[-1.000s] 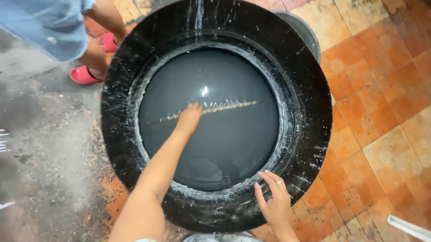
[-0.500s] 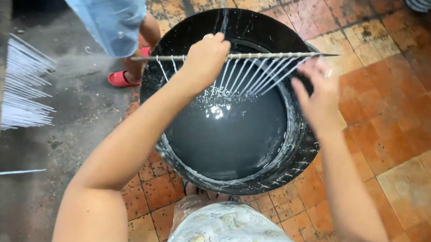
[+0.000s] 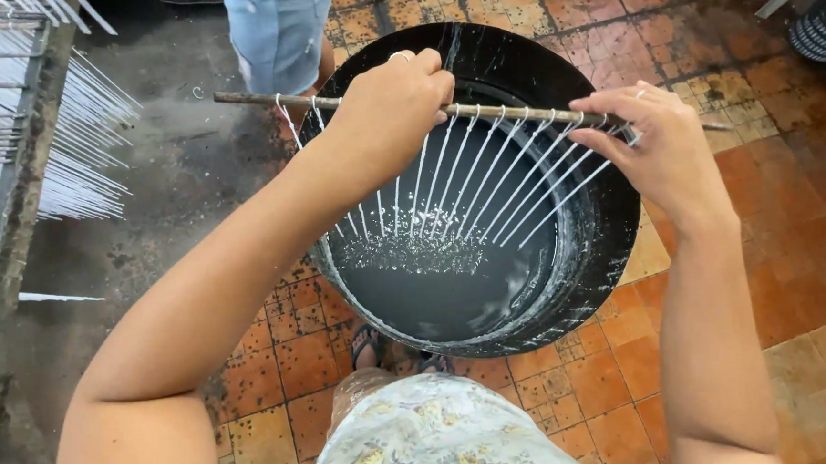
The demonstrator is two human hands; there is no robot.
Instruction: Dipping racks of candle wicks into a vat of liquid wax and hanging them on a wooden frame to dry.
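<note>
Rod (image 3: 482, 110) with a row of thin white candles (image 3: 468, 186) hung level over the black vat (image 3: 614, 239). Your left hand (image 3: 391, 109) was clenched around it near the middle, your right hand (image 3: 661, 145) pinching the far end. You did well to hold it level, letting drips fall into the wax (image 3: 436, 288).

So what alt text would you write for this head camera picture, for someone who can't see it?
Two bare hands, left hand and right hand, hold a thin rod level over a black tub of dark liquid; white coated strings hang from it, dripping. Another person's legs stand beyond, on orange floor tiles.
</note>
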